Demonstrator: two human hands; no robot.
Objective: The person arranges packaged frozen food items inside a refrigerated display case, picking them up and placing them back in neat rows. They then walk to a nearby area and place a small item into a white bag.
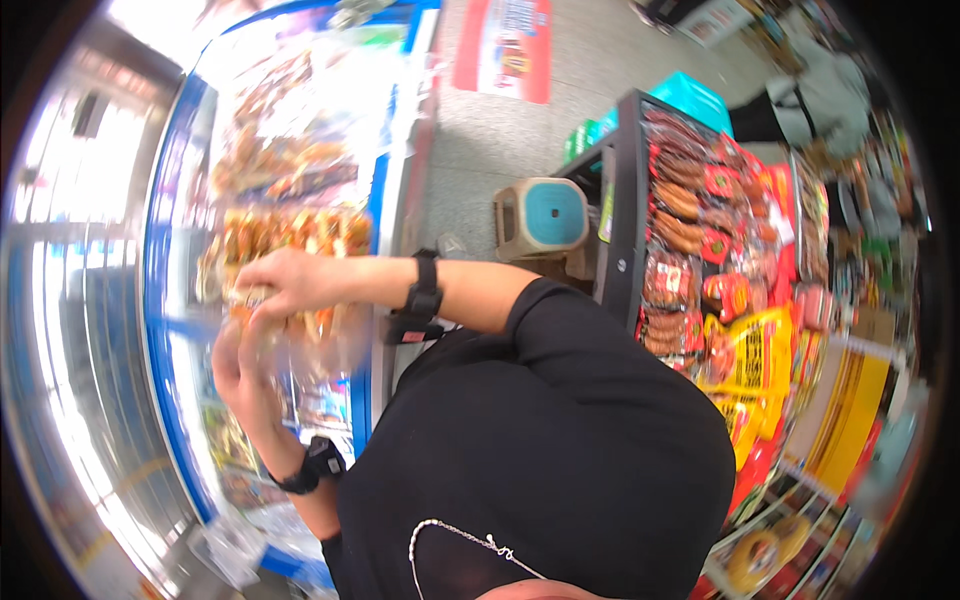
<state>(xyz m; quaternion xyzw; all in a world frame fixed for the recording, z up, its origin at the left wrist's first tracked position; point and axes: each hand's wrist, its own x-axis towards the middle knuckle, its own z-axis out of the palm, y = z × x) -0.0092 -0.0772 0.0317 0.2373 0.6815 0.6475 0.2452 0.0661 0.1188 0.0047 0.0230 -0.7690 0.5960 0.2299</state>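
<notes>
Both my hands are over a display cabinet with a blue frame. My right hand, with a black band on its wrist, pinches the edge of a clear plastic package of orange-brown food. My left hand, also wearing a wrist band, has bent fingers at the lower left of the same package. Motion blur softens the fingertips and the plastic, and the exact food cannot be made out. Beyond my right hand, more bagged food lies in the cabinet under strong glare.
A stool with a blue seat stands on the grey floor behind the cabinet's edge. At right, a black-framed stand holds packed sausages and yellow bags. A turquoise crate and another person are farther off.
</notes>
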